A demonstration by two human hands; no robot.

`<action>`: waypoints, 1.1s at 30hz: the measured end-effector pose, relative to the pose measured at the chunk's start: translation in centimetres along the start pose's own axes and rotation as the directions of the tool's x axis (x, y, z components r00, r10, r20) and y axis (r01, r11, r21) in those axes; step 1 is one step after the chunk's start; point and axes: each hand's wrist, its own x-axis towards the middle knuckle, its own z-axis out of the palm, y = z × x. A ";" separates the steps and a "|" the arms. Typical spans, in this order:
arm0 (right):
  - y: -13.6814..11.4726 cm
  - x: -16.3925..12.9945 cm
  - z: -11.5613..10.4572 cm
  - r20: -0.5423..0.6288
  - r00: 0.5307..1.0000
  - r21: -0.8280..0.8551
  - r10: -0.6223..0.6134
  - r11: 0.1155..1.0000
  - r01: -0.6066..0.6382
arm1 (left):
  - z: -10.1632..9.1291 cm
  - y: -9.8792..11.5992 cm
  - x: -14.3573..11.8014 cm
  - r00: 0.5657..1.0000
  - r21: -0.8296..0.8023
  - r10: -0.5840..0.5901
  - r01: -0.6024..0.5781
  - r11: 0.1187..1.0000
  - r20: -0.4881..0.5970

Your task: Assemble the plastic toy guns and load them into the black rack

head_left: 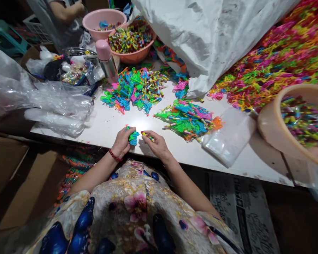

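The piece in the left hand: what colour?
Green and blue plastic piece, held in the left hand; head view.

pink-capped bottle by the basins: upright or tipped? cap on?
Upright, cap on. The bottle stands on the table, pink cap on top, beside the basin of parts.

The white bench (108, 128) was lit bright in the middle, while everything under its edge sat pretty dark. Brown cardboard boxes (13, 183) lay on the floor at the left, and a printed carton (243, 208) at the right. A teal stool (5, 37) stood off in the dim far-left corner.
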 end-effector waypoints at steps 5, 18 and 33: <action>-0.7 -0.2 -0.1 0.036 0.998 0.054 0.056 0.997 -0.058 | 0.5 -0.7 -0.1 0.996 0.036 0.083 -0.082 0.996 -0.031; -0.5 -0.2 -1.0 0.126 0.991 0.035 0.048 0.998 -0.053 | 0.0 -0.9 0.1 0.970 0.388 0.241 -0.225 0.894 0.007; -0.5 1.0 -7.9 -0.342 0.886 -0.559 -0.312 0.826 0.075 | -0.3 0.9 5.0 0.914 0.549 0.405 -0.325 0.770 -0.028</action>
